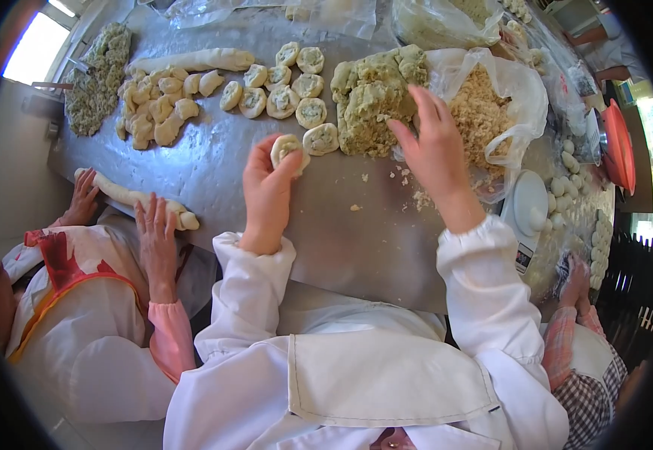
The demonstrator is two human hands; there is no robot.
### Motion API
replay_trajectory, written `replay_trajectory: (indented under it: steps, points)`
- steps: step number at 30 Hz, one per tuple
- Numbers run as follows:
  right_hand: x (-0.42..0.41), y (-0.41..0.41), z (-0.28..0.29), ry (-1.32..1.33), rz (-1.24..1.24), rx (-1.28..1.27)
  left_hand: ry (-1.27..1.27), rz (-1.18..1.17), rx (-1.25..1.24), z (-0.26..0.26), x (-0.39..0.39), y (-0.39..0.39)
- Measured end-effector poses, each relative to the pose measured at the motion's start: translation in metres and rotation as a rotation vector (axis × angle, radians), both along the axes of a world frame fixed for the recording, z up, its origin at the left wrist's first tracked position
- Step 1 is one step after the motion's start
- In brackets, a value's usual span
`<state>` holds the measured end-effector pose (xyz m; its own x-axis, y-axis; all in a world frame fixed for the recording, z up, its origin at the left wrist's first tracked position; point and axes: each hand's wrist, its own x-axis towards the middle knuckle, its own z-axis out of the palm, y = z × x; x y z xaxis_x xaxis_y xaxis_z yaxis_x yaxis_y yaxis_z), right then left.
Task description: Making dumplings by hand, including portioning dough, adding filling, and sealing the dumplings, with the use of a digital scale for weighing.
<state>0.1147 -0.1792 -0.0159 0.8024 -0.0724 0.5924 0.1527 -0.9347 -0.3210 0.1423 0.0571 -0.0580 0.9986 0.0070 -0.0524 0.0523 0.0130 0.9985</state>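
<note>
My left hand [270, 183] holds a small round of dough [288, 152] upright between thumb and fingers. My right hand [430, 140] is raised at the near right edge of a large lump of greenish filling [371, 101], its thumb and fingers spread; I see nothing between them. Several flat dough rounds with pale green filling in their middles lie left of that lump, the nearest one [321, 139] just right of the held piece. To the right of the lump, a plastic bag [520, 112] stands open around crumbly tan filling [479, 112].
A co-worker at left rolls a dough rope [129, 195] with both hands. Dough pieces [160, 107], a thick dough roll [197, 59] and a greenish mound [98, 79] lie far left. A scale [529, 205], white dough balls [566, 188], a red basin [619, 147] and another worker are at right.
</note>
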Motion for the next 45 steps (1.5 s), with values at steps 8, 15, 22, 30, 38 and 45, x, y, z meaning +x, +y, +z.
replay_trajectory:
  steps: [8,15,22,30,38,45]
  points:
    - [0.022,-0.006,-0.028,0.111,-0.103,0.199,0.71,-0.278,-1.159,0.042,-0.037,0.007]
    - [0.009,-0.001,-0.02,0.227,-0.027,0.118,0.588,-0.437,-0.889,0.041,-0.065,-0.016]
    - [-0.057,0.037,0.014,0.519,0.126,1.038,0.558,-0.359,-0.87,0.027,-0.08,-0.02]
    - [-0.107,0.065,0.021,0.221,0.252,0.475,0.422,-0.378,-0.84,0.027,-0.104,-0.039]
    - [-0.147,-0.031,-0.001,0.488,-0.241,0.29,0.602,-0.41,-0.784,0.029,-0.109,-0.022]
    - [-0.119,-0.021,-0.027,0.605,-0.297,0.237,0.671,-0.475,-1.01,0.026,-0.108,-0.019]
